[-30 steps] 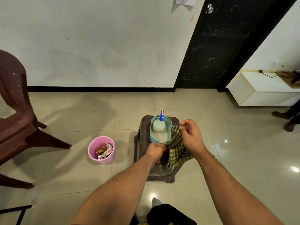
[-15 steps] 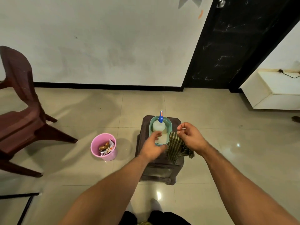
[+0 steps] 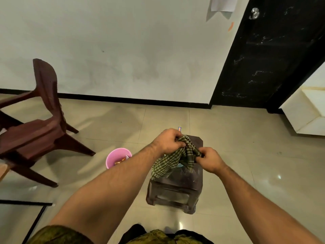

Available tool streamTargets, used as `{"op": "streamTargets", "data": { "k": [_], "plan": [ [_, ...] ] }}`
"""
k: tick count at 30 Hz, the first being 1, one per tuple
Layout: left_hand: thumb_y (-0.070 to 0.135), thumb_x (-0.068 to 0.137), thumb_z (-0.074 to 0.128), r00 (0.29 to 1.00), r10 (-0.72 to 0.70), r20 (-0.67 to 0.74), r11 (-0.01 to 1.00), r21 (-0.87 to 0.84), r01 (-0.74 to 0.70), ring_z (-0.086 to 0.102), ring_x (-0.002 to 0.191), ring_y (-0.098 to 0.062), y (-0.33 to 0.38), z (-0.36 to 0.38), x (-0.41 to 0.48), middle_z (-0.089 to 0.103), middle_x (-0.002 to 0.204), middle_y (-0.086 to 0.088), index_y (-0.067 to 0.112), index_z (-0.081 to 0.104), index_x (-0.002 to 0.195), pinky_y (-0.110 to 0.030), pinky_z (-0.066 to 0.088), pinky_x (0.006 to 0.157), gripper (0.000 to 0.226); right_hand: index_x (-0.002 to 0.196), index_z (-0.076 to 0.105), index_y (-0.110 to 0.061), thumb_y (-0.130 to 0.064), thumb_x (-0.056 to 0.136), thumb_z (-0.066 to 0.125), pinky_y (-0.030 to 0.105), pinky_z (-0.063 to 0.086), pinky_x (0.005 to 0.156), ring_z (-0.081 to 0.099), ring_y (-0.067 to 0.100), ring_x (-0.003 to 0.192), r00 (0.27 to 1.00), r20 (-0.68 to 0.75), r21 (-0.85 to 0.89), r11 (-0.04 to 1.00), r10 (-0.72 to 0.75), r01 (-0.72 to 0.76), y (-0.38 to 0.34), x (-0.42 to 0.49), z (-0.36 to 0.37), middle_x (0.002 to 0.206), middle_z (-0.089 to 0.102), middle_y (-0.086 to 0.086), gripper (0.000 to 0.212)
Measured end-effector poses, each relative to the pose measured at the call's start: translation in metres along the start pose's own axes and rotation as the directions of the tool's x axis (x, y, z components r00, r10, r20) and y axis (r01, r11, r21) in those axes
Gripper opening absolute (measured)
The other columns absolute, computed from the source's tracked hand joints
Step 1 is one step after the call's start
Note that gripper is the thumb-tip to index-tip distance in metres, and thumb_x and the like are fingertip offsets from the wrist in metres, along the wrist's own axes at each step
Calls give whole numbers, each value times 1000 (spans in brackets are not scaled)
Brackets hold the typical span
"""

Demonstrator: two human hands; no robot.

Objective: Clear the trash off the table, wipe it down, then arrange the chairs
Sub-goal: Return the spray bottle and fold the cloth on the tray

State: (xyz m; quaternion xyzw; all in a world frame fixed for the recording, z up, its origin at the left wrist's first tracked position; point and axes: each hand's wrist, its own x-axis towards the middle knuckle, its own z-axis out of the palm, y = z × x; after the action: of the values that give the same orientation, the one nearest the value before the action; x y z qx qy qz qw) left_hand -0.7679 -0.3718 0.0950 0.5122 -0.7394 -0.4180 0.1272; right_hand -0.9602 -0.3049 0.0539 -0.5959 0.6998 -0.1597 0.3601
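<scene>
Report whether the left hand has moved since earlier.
Yes: left hand moved toward the far edge of the dark brown plastic stool, gripping the green checked cloth.

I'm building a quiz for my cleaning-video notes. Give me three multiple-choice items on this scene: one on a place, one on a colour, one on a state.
1. Where is the pink bin? A on the floor left of the stool B on the stool C on a shelf
2. The cloth is: A plain white B green checked C red striped
3. The cloth is held by: A nobody B one hand C both hands
Answers: A, it stands on the floor beside the stool; B, green checks show; C, left hand and right hand both grip it.
</scene>
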Motion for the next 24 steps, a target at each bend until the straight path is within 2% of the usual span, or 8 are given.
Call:
{"op": "streamTargets", "data": {
  "k": [2, 5, 7, 9, 13, 17, 21, 24],
  "plan": [
    [26, 91, 71, 1000, -28, -1, 999, 39, 28, 66, 87, -17, -4, -9, -4, 69, 86, 2, 16, 71, 95, -29, 53, 79, 10, 60, 60, -18, -4, 85, 58, 22, 41, 50, 53, 15, 57, 999, -13, 48, 998, 34, -34, -4, 9, -5, 57, 59, -3, 29],
    [23, 92, 70, 995, -95, -26, 995, -43, 94, 62, 71, -16, -7, -23, -8, 62, 73, -1, 11, 65, 82, -31, 52, 67, 17, 60, 56, -13, -1, 88, 52, 32, 42, 65, 46, 20, 64, 996, 74, 443, 893, 48, -76, -13, 20, -26, 62, 53, 4, 32],
    [16, 92, 70, 990, -124, -66, 968, -227, 106, 62, 60, -12, -1, -36, -11, 62, 68, 0, 7, 64, 81, -25, 50, 56, 15, 75, 61, -10, -19, 97, 51, 35, 48, 72, 56, 25, 75, 987, 155, 785, 611, -35, -101, -19, 15, -42, 78, 61, 9, 26],
    [10, 93, 68, 985, -139, -107, 895, -439, 79, 67, 59, -6, 12, -46, -14, 68, 71, -1, 5, 69, 88, -21, 51, 52, 8, 109, 67, -10, -56, 93, 53, 40, 52, 89, 68, 27, 101, 961, 230, 905, 396, -155, -153, -19, 9, -39, 110, 71, 10, 50],
    [11, 92, 69, 969, -174, -177, 855, -516, 59, 71, 66, -13, 26, -52, -6, 72, 74, -3, 7, 70, 85, -23, 55, 54, 8, 136, 57, -18, -66, 52, 87, 49, 43, 109, 59, 28, 125, 928, 303, 819, 557, -215, -138, -13, 2, 24, 133, 65, 10, 102],
    [11, 89, 68, 935, -282, -215, 869, -469, 154, 70, 66, -21, 13, -47, -7, 69, 73, -9, 5, 66, 80, -31, 56, 58, 11, 123, 59, -18, -24, 60, 93, 49, 50, 103, 68, 18, 111, 987, 97, 659, 752, -125, 30, -17, 4, 64, 116, 73, 1, 72],
    [16, 91, 69, 933, -343, -112, 839, -484, 250, 71, 71, -19, 2, -51, -18, 71, 81, -9, 0, 68, 97, -36, 59, 68, 18, 110, 69, -8, -13, 92, 69, 46, 55, 96, 70, 29, 105, 998, 56, 733, 680, -19, -28, -31, 0, 56, 111, 73, 15, 19],
    [31, 96, 65, 937, -335, -101, 655, -740, 155, 67, 76, -15, -14, -65, -26, 70, 87, -3, 7, 69, 101, -26, 56, 61, 25, 112, 71, -6, -24, 101, 56, 41, 58, 83, 71, 29, 102, 987, 76, 909, 397, 140, -126, -44, 2, 37, 110, 74, 15, 26]
  ]
}}
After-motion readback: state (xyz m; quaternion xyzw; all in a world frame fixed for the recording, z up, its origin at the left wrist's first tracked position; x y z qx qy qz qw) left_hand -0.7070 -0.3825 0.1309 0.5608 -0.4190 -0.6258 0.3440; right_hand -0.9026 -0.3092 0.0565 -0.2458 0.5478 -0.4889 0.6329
